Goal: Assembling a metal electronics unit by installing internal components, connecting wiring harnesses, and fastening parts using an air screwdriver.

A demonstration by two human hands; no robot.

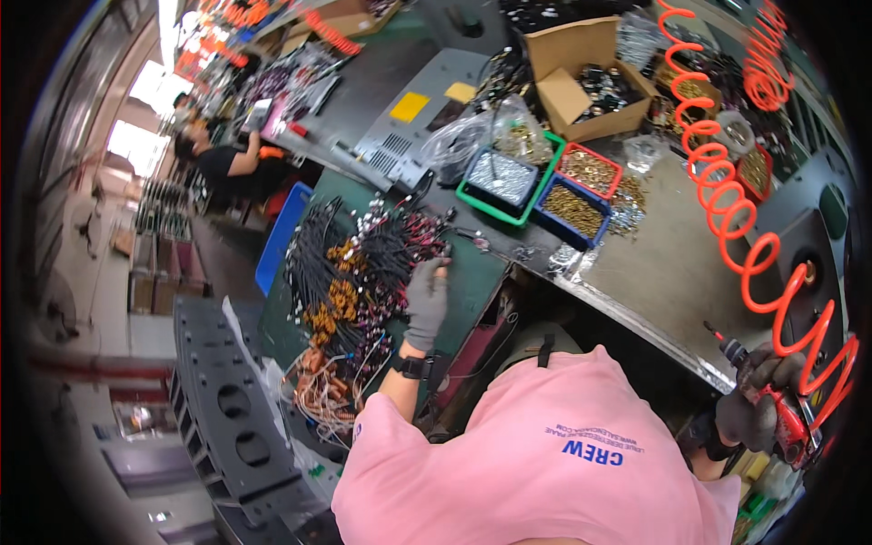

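My left hand [427, 304], in a grey glove with bare fingertips, is at the right edge of a heap of black cables [372, 259] with white, red and orange ends. Its fingers are drawn together by the cables; what they hold, if anything, I cannot make out. Far to the right, my right hand [763, 395], in a dark grey glove, is closed around a red air screwdriver [792, 427]. The bit points up and left, beyond the bench edge. An orange coiled hose [763, 250] runs up from the tool.
Blue and red bins [581, 238] of brass screws stand on the metal bench [663, 282], beside a green tray [495, 213]. Behind are an open cardboard box [568, 100] and a grey metal panel [427, 113]. Copper-coloured wire bundles [322, 386] lie near my left arm. A person [227, 163] sits far left.
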